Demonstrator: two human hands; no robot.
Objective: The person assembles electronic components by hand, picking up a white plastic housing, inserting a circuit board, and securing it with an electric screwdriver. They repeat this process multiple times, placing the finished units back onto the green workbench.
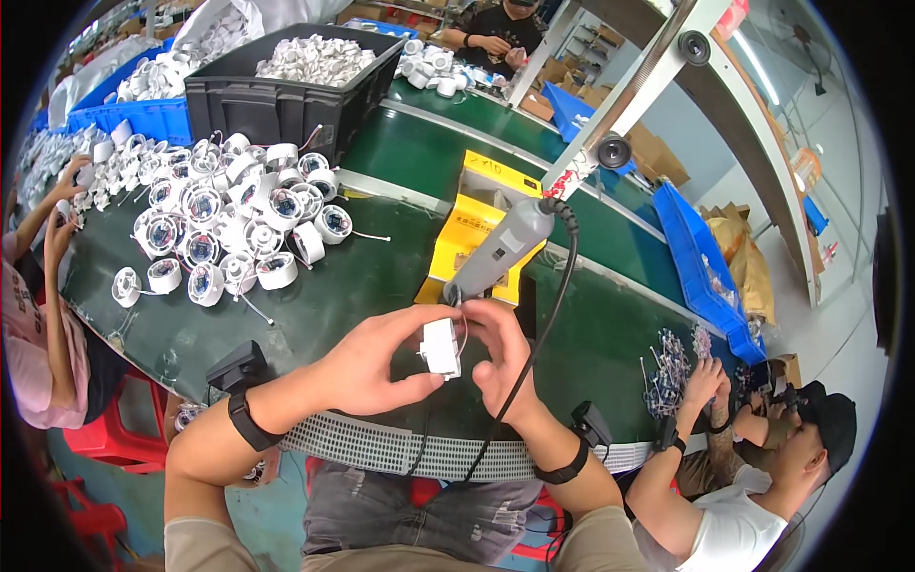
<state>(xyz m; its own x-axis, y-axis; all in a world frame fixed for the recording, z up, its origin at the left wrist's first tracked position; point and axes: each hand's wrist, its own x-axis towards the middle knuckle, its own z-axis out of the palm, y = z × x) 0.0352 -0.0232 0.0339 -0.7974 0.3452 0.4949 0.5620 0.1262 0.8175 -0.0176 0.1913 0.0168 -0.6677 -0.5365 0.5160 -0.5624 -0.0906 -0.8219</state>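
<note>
My left hand [372,357] holds a small white plastic housing [440,347] between thumb and fingers, above the green table. A thin reddish wire [465,329] comes off its side and runs up to the fingertips of my right hand [505,357]. Those fingers are curled in around the wire, with the thumb apart from the housing. Just beyond my fingertips, a grey handheld power tool [505,250] with a black cable leans in a yellow box [448,248], its lower end close to my hands.
At left lies a heap of round white housings [238,214] with wires. Behind it stand a black crate [286,105] and a blue bin [157,119] of white parts. Co-workers sit left, right and far across. Thin wired parts [667,372] lie at right near a blue tray [701,267].
</note>
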